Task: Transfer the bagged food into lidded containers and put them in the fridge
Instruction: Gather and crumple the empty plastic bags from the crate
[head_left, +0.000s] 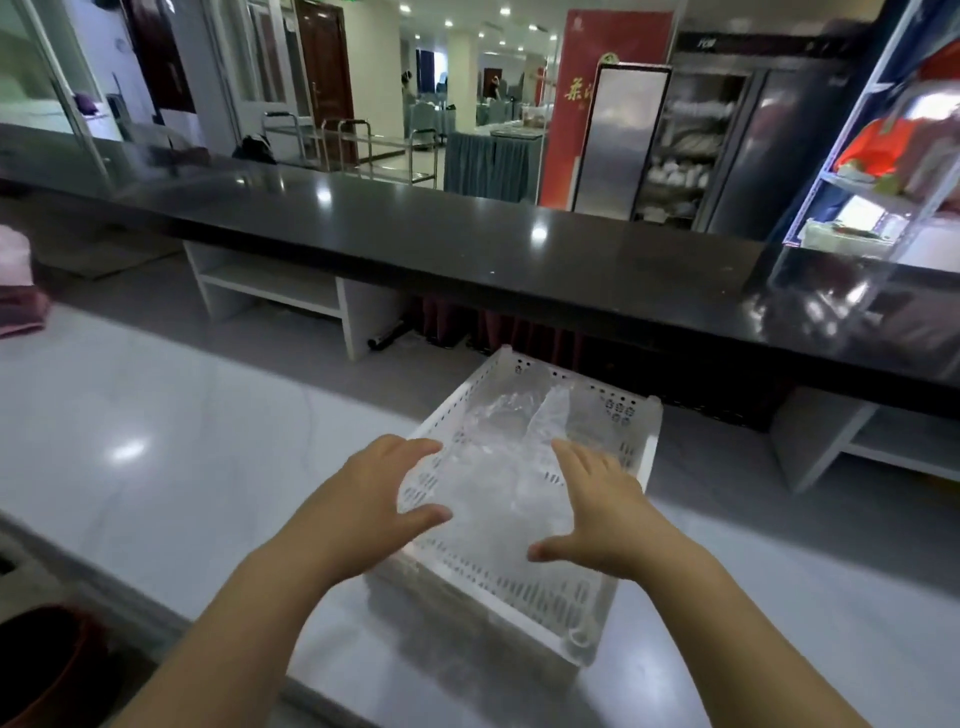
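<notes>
Forearms, bare, stretch forward from you over the pale glossy counter (156, 441). Down to the left of your left hand (384, 499), below the counter's near edge, sits a dark round bucket (47, 665).

Both your hands are spread, fingers straight and apart, gripping nothing. Your left hand hangs over the left rim of a white perforated plastic basket (524, 592). Your right hand (608, 514) hangs over the basket's right half. You cannot tell from here whether either palm touches it.

The basket stands on the counter, turned at an angle. Between your hands and just beyond your fingertips, clear crumpled plastic bags (498, 431) lie inside it. What they hold is too blurred to make out.

Past the basket, a long black glossy ledge (467, 244) runs across, higher than the counter. Beyond it, ahead of your right hand, stands a red banner (571, 135), and beside that a tall steel cabinet (675, 150) with its door open. Farther right is a blue-and-white shelving rack (883, 171). Ahead of your left hand, metal trolleys (374, 150) stand in the hall.
</notes>
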